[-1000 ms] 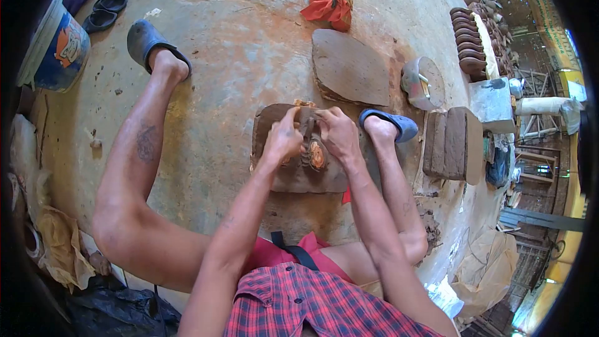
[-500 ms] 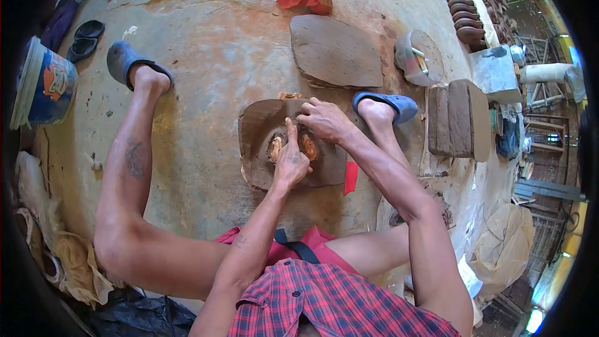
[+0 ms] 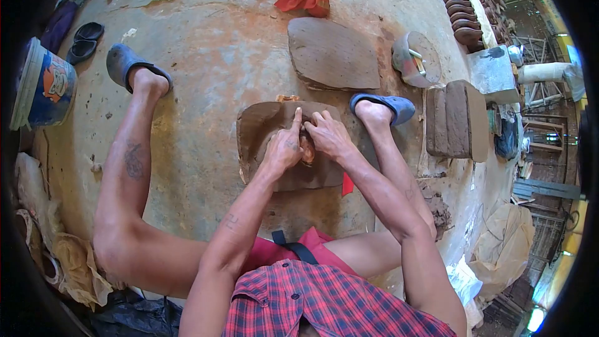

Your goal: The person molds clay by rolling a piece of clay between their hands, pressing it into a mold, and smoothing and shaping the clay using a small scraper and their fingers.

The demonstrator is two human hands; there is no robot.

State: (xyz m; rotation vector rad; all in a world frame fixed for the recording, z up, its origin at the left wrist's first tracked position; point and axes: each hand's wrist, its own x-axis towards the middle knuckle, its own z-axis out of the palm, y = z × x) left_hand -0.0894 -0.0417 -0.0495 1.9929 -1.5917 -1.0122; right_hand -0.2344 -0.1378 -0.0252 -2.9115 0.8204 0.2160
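A broad brown clay slab (image 3: 334,53) and a row of rounded reddish-brown pieces (image 3: 460,14) show a clay workshop.

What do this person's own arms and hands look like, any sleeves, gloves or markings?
The left hand and right hand are ungloved. No sleeves cover the left forearm or right forearm; the left carries a thin dark marking, with fainter marks on that hand's back. The shirt is red and dark-blue checked.

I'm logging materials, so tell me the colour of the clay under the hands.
The clay is brown, best seen in the head view.
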